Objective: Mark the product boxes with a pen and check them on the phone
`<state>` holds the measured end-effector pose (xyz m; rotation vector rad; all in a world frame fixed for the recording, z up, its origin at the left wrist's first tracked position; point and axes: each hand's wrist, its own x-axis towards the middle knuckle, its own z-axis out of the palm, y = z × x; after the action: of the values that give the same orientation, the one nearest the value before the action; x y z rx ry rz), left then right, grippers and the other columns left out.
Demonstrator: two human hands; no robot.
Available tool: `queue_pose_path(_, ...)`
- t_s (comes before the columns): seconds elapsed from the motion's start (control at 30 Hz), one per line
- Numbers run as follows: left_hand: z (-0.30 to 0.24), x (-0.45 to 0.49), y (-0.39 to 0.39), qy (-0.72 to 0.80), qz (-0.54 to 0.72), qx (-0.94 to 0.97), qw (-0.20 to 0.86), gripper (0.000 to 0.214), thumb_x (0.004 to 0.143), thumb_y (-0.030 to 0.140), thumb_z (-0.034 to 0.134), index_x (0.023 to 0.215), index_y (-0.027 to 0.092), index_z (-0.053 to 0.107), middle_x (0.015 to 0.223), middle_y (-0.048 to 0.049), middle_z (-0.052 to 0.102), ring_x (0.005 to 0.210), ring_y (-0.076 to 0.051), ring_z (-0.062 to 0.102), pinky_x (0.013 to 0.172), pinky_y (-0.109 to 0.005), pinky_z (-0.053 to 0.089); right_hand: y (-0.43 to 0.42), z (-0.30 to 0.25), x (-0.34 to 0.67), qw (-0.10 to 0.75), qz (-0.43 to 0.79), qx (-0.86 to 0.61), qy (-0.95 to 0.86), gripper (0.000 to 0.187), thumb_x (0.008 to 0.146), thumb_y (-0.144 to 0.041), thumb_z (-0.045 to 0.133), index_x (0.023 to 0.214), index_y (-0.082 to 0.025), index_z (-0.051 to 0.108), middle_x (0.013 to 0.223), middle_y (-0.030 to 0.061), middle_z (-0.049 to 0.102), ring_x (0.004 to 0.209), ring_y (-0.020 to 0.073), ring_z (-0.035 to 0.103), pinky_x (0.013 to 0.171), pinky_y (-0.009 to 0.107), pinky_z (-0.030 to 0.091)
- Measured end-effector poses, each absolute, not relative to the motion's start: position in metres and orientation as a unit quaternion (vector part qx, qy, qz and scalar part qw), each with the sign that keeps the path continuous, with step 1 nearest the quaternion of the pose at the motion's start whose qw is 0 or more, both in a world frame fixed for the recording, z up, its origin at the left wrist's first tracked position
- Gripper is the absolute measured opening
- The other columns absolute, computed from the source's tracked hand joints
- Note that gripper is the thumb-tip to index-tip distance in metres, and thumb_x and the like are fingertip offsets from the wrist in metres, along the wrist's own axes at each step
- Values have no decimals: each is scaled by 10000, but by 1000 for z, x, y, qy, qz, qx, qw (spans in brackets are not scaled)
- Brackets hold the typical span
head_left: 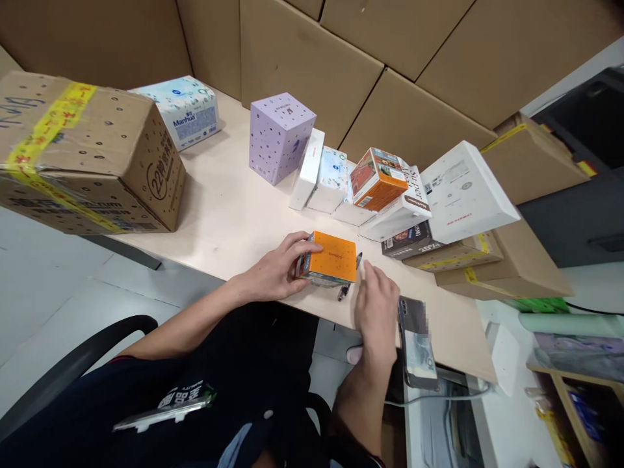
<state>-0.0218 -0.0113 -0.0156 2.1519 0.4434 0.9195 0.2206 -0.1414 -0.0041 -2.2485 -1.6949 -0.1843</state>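
A small orange box [336, 257] rests near the front edge of the light wooden table. My left hand [277, 268] grips its left end, the thumb and fingers on either side. A dark pen [344, 291] lies by the box's right end, partly covered by it. My right hand [376, 298] is just right of the pen, apart from the box. Its fingers are loosely bent, and I see nothing in them. A phone in a clear case [416, 338], with what looks like a banknote behind it, lies right of this hand.
A big taped carton [151, 175] stands at the left, with a tissue pack [195, 120] behind. A purple box [280, 140] is at the back. Rightward stand several white packs, another orange box [377, 182], a white box [468, 195] and brown cartons [511, 260]. Stacked cardboard [312, 58] forms a wall behind.
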Motion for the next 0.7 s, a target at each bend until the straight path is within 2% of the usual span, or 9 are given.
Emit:
queue_pose_path(0.07, -16, -22, -11, 175, 353, 842, 370, 728, 854, 156, 687, 1486, 333, 373, 1513, -133, 399, 1504, -337, 408, 1127, -526, 538, -162, 2, 234, 174, -87, -818, -542, 569, 1040, -435, 408, 1499, -129, 545, 1443, 254, 592, 1329, 382, 524, 1121, 599, 406)
queue_pose_path(0.13, -16, -22, -11, 180, 348, 843, 370, 731, 847, 157, 695, 1482, 334, 378, 1513, -130, 401, 1501, -341, 408, 1122, -525, 542, -186, 9, 249, 156, -71, -870, -462, 744, 964, -599, 505, 1537, -124, 501, 1474, 288, 549, 1357, 445, 503, 1125, 650, 383)
queue_pose_path(0.2, -16, -22, -11, 184, 347, 842, 369, 737, 840, 157, 702, 1481, 333, 382, 1519, -127, 396, 1500, -342, 407, 1118, -518, 547, -208, 14, 262, 120, -16, -927, -354, 927, 872, -725, 560, 1588, -150, 435, 1523, 299, 501, 1390, 510, 466, 1108, 691, 382)
queue_pose_path(0.27, -17, -22, -11, 181, 350, 842, 368, 741, 842, 154, 697, 1486, 334, 378, 1519, -124, 392, 1506, -338, 396, 1114, -505, 552, -224, 16, 271, 95, 52, -955, -277, 1028, 823, -804, 543, 1618, -171, 388, 1567, 292, 471, 1419, 545, 428, 1105, 704, 382)
queue_pose_path(0.33, -17, -21, -11, 176, 353, 842, 367, 739, 849, 157, 692, 1490, 334, 372, 1514, -125, 387, 1514, -337, 383, 1108, -502, 553, -233, 15, 277, 90, 96, -956, -262, 1025, 828, -830, 488, 1615, -179, 401, 1581, 267, 480, 1432, 538, 418, 1122, 689, 378)
queue_pose_path(0.43, -17, -21, -11, 176, 352, 842, 370, 741, 844, 162, 696, 1488, 330, 371, 1519, -130, 377, 1509, -338, 388, 1085, -487, 565, -236, 9, 281, 107, 92, -944, -298, 972, 841, -801, 460, 1564, -152, 488, 1531, 250, 549, 1406, 502, 457, 1144, 640, 380)
queue_pose_path(0.6, -17, -21, -12, 187, 349, 840, 372, 739, 837, 167, 696, 1483, 330, 375, 1525, -124, 380, 1462, -321, 448, 1081, -472, 562, -231, 2, 281, 149, 42, -931, -329, 1025, 783, -771, 517, 1506, -44, 536, 1395, 306, 645, 1306, 483, 566, 1141, 617, 396)
queue_pose_path(0.7, -17, -21, -11, 185, 346, 841, 372, 748, 840, 177, 698, 1492, 335, 368, 1525, -123, 370, 1469, -323, 440, 1082, -474, 561, -228, 3, 274, 185, 32, -923, -336, 1067, 732, -759, 596, 1525, -49, 519, 1404, 298, 652, 1309, 476, 576, 1135, 631, 407)
